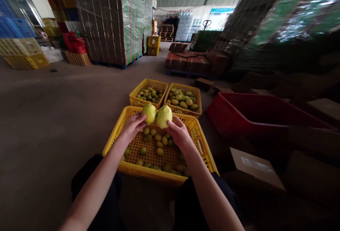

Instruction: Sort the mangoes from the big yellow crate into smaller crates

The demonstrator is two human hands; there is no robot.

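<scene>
My left hand (134,126) grips a yellow-green lemon (149,113), and my right hand (178,131) holds a second, paler lemon (164,117) beside it. Both are raised side by side above a large yellow plastic crate (202,142) that stands between my knees. Scattered on its perforated floor are several smaller yellow and green lemons (158,144), with more along the near side, partly in shadow. My forearms cover parts of the crate's sides.
Behind it stand two smaller yellow crates, the left (134,94) and the right (199,107), with similar fruit. To the right are a red tub (225,112) and a cardboard box (256,167). Wrapped pallet stacks (106,22) rise farther back.
</scene>
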